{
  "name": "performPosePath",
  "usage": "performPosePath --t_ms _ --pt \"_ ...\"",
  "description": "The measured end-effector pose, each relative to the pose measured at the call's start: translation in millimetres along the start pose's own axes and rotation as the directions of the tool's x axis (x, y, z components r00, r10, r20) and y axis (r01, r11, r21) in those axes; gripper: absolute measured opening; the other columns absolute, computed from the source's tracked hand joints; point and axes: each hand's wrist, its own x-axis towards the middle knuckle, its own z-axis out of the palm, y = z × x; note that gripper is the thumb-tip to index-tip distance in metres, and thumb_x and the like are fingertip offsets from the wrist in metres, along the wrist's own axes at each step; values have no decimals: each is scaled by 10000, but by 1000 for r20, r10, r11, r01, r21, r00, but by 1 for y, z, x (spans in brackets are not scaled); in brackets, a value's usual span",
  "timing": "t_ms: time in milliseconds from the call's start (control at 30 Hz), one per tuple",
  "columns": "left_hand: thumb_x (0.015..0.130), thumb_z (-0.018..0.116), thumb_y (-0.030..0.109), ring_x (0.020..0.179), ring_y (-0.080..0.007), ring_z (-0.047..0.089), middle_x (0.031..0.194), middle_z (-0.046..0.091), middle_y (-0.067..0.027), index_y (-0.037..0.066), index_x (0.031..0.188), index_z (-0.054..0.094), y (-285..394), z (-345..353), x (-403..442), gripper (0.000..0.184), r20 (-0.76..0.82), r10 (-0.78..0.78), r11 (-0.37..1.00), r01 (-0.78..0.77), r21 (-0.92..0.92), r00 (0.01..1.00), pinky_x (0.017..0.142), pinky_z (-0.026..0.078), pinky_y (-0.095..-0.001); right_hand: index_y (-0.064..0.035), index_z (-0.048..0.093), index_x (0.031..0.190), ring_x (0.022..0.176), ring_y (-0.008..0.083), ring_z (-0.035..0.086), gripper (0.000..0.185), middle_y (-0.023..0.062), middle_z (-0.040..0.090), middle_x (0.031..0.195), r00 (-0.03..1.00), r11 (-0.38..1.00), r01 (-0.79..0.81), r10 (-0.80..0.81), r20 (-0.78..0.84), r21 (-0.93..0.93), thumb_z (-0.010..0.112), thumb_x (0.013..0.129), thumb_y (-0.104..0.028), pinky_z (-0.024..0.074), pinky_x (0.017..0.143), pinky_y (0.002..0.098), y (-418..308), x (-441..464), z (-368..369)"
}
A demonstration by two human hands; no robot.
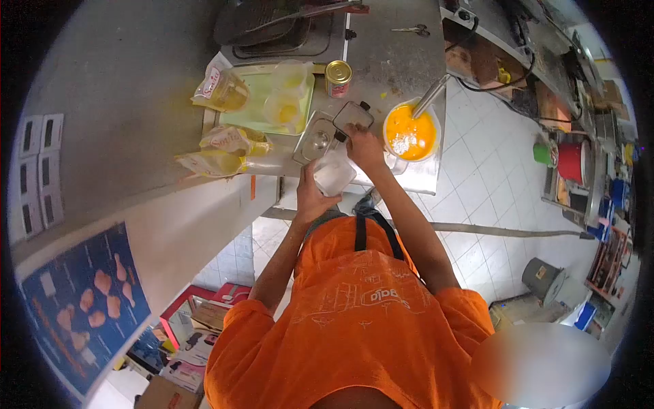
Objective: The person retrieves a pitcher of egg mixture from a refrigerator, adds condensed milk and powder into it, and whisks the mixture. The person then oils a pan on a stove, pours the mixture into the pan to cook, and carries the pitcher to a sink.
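My left hand (317, 193) is wrapped around the side of a whitish translucent tub (334, 174), tilted just above the counter's near edge. The fingers of my right hand (366, 147) are closed at the near edge of a clear rectangular lid (354, 116) with black clips. A clear rectangular container (317, 141) lies left of the lid, with something round and shiny in it. To the right of my right hand stands a white bucket of orange-yellow liquid (411, 134), with a metal stick blender (430, 96) resting in it.
A gold-topped can (338, 79) stands behind the lid. On the green tray (257, 83) are translucent measuring cups (283, 112) and an opened bag (223, 87); more bags (234, 144) lie nearer. Scissors (413, 30) lie far back. The counter ends right of the bucket.
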Motion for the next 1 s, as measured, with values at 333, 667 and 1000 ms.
performPosePath --t_ms 333,667,1000 --pt "517 889 216 1187 -421 492 1281 471 -225 55 1357 354 -29 -4 17 1008 255 96 993 -75 -89 962 985 444 -484 -38 527 1212 951 323 663 484 170 677 1026 979 929 67 9 202 -363 650 772 -197 544 797 440 21 36 55" --pt "555 866 360 1318 -434 376 1426 361 -260 -32 1403 305 -71 60 51 1090 199 205 970 -226 92 958 1120 274 -534 3 579 1090 716 333 684 225 188 674 847 912 961 -159 230 -340 225 614 878 -65 534 629 423 -40 12 -59" --pt "857 723 128 913 -173 668 1083 640 -115 -26 1266 500 -65 5 27 490 390 -192 736 395 -550 901 781 549 -306 27 633 1130 675 83 598 285 29 621 827 857 682 -247 485 -174 688 592 983 -214 488 570 242 -26 -91 10"
